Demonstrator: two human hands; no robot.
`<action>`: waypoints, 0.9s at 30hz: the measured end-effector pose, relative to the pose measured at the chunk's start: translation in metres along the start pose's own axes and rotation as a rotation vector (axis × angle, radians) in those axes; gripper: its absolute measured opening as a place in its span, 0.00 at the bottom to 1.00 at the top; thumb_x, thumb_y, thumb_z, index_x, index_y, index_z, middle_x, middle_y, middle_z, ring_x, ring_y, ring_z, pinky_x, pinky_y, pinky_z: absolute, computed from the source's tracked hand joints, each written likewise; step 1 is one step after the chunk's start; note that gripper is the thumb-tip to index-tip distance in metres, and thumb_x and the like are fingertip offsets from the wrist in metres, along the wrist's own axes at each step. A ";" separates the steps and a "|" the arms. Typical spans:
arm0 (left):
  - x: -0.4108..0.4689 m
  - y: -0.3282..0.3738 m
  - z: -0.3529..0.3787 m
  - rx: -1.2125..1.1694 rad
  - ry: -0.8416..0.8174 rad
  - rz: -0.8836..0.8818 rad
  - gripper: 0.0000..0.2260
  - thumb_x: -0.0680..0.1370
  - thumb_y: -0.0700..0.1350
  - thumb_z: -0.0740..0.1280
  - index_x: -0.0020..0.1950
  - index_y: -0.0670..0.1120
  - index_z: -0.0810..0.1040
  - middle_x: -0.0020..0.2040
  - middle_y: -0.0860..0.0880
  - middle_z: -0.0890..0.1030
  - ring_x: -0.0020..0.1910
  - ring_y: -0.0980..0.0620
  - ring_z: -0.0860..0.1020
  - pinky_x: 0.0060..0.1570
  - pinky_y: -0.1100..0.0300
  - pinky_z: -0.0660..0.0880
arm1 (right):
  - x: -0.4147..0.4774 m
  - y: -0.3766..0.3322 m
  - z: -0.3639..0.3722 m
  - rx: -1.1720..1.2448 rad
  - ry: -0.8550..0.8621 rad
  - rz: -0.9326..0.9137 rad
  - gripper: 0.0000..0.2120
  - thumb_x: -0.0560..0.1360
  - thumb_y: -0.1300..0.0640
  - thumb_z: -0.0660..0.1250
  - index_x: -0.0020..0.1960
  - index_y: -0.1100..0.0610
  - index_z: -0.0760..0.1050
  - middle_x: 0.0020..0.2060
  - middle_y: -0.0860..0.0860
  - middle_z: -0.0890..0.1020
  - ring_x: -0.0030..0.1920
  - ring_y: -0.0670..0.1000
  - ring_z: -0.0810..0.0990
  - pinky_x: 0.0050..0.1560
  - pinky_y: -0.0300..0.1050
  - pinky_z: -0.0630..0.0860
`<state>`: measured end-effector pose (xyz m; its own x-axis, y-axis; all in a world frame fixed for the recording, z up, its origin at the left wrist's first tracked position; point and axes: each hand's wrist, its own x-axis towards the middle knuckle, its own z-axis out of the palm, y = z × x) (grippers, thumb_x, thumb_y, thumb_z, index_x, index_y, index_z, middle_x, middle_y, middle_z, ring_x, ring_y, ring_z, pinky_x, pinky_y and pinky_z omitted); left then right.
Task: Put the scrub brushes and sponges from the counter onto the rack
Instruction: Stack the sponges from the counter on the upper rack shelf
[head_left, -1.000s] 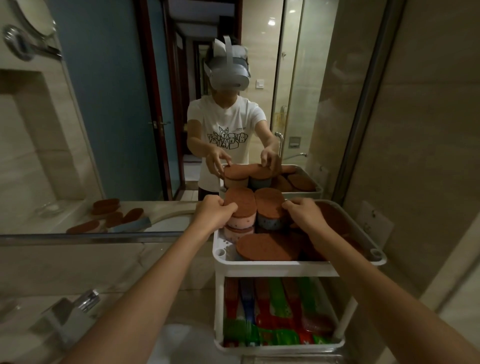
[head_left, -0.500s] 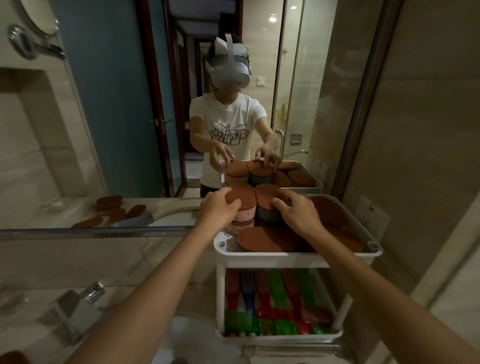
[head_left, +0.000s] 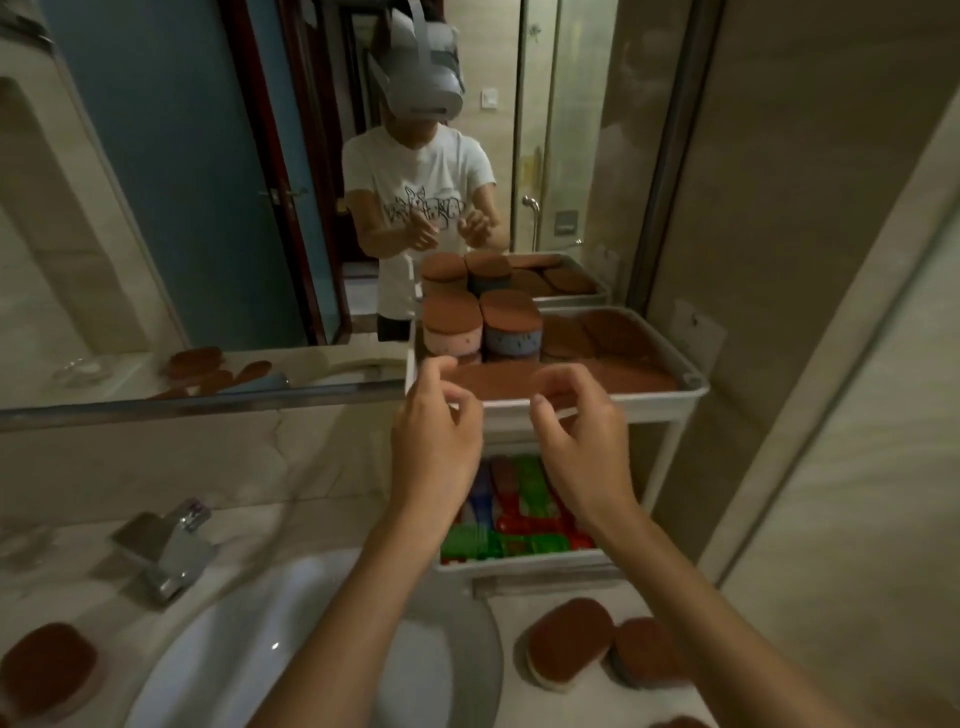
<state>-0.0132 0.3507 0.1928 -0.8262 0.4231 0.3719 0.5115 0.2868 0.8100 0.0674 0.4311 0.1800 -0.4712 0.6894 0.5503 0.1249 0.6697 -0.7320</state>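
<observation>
A white two-tier rack (head_left: 691, 387) stands against the mirror. Its top tray holds brown-topped sponges: a pink stack (head_left: 451, 325) and a blue stack (head_left: 511, 325) at the back left, flat ones around them. The lower tier holds several red, green and blue scrub brushes (head_left: 524, 512). My left hand (head_left: 434, 441) and my right hand (head_left: 576, 434) hover just in front of the top tray, fingers apart and curled, holding nothing. On the counter lie two sponges (head_left: 569, 642) (head_left: 647, 652) near the rack's foot and one more sponge (head_left: 49, 670) at the far left.
A white basin (head_left: 431, 654) sits below my forearms, with a chrome tap (head_left: 166, 545) to its left. The mirror (head_left: 208, 182) shows a person in a white shirt and a headset. A wall closes in on the right.
Both hands have let go of the two sponge stacks and pulled back toward me, off the top tray. The view has tilted down, bringing the basin and counter sponges into sight.
</observation>
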 end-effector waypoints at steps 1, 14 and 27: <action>-0.012 -0.004 0.003 -0.013 -0.020 -0.017 0.14 0.79 0.42 0.59 0.64 0.48 0.70 0.51 0.50 0.77 0.51 0.51 0.77 0.46 0.59 0.73 | -0.014 0.005 -0.002 0.013 0.002 0.022 0.06 0.75 0.62 0.64 0.51 0.58 0.75 0.44 0.48 0.78 0.46 0.48 0.78 0.45 0.38 0.74; -0.108 -0.117 0.115 0.356 -0.837 -0.169 0.16 0.77 0.42 0.62 0.65 0.43 0.73 0.66 0.45 0.75 0.65 0.47 0.73 0.62 0.57 0.69 | -0.139 0.166 -0.024 -0.456 -0.538 0.734 0.24 0.78 0.56 0.59 0.73 0.54 0.63 0.69 0.59 0.67 0.66 0.60 0.72 0.64 0.48 0.69; -0.144 -0.152 0.145 0.594 -0.927 -0.072 0.14 0.78 0.43 0.62 0.63 0.42 0.74 0.65 0.44 0.70 0.65 0.45 0.70 0.65 0.54 0.69 | -0.162 0.200 -0.018 -0.551 -0.516 0.904 0.16 0.79 0.50 0.56 0.65 0.53 0.67 0.75 0.60 0.50 0.71 0.66 0.59 0.69 0.57 0.64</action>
<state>0.0622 0.3709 -0.0501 -0.4886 0.7979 -0.3530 0.7064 0.5992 0.3767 0.1845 0.4590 -0.0484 -0.2997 0.8660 -0.4002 0.8958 0.1112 -0.4304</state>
